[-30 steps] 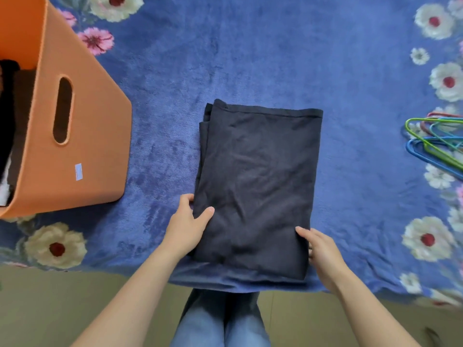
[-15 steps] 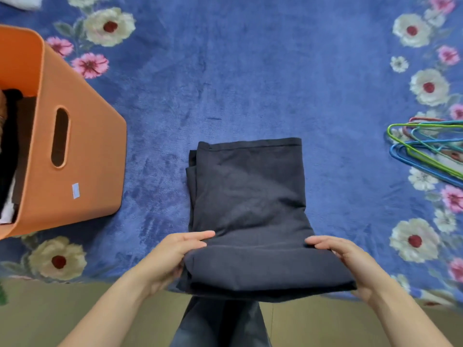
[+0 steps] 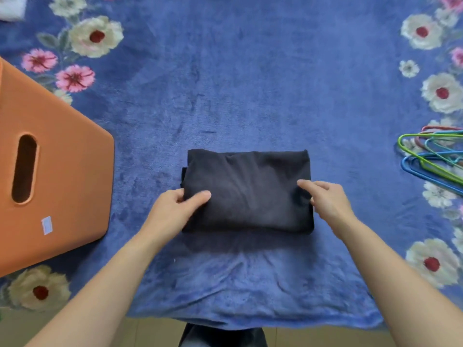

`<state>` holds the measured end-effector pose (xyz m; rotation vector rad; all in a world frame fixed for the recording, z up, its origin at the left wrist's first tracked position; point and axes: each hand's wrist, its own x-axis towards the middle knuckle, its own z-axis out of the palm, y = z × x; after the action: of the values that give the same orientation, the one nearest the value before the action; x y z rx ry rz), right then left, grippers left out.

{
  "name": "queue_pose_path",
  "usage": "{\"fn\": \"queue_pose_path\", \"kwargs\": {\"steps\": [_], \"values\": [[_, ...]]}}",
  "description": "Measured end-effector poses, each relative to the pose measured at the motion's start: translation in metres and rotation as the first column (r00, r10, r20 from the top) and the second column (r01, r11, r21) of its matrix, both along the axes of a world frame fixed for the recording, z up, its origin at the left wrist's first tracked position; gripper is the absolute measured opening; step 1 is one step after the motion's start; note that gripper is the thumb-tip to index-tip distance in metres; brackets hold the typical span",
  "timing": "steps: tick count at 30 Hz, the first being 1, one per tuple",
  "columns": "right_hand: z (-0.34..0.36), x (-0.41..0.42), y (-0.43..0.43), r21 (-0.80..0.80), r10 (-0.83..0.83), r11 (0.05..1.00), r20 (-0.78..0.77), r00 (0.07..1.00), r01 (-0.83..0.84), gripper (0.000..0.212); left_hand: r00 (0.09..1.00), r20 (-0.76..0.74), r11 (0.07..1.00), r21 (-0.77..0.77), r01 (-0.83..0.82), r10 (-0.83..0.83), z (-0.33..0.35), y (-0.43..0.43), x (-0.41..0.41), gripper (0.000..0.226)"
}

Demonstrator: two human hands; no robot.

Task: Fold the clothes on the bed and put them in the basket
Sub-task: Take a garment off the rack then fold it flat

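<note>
Orange basket [image 3: 62, 186], far left: reference. Right of it and apart from its wall, the folded dark garment [image 3: 250, 191] lies flat on the blue blanket [image 3: 250, 83]. My left hand [image 3: 172, 211] pinches its basket-side edge, thumb on top. My right hand [image 3: 328, 201] grips the edge away from the basket likewise. Hangers [image 3: 431, 159] lie farthest from the basket. Folding looks complete. Next, I judge: lift the bundle level and carry it basketward, keeping the layers together.

light: bright, even, soft | shadows: faint under the dark cloth [image 3: 248, 191] | edges: wide-angle bowing | focus: slightly soft
</note>
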<state>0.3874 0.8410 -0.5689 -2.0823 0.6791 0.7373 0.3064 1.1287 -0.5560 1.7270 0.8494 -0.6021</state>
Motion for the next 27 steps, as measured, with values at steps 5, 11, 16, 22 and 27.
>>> {"fn": "queue_pose_path", "kwargs": {"steps": [5,11,16,22,27], "values": [[-0.009,-0.014,0.003,0.048,-0.078,0.997,0.282,0.956,0.067,0.04,0.946,0.312,0.974,0.174,-0.144,0.084,-0.003,-0.033,-0.017,0.018],[-0.028,-0.019,0.015,-0.131,0.018,0.991,0.316,0.949,0.025,0.029,0.968,0.129,0.916,0.317,-0.245,0.214,-0.034,-0.044,-0.016,0.05],[-0.026,-0.015,0.006,-0.082,-0.087,0.991,0.186,0.979,0.103,0.036,0.952,0.117,0.874,0.378,-0.306,0.283,-0.034,-0.031,-0.009,0.033],[-0.019,-0.019,-0.007,0.245,-0.04,0.965,-0.203,0.978,0.09,0.036,0.931,-0.166,0.937,-0.079,-0.341,0.325,-0.027,-0.027,0.005,0.055],[-0.005,-0.028,-0.022,0.417,-0.256,0.802,-0.408,0.876,0.428,0.026,0.873,-0.359,0.822,-0.344,-0.453,0.331,-0.01,-0.033,-0.006,0.038]]}}
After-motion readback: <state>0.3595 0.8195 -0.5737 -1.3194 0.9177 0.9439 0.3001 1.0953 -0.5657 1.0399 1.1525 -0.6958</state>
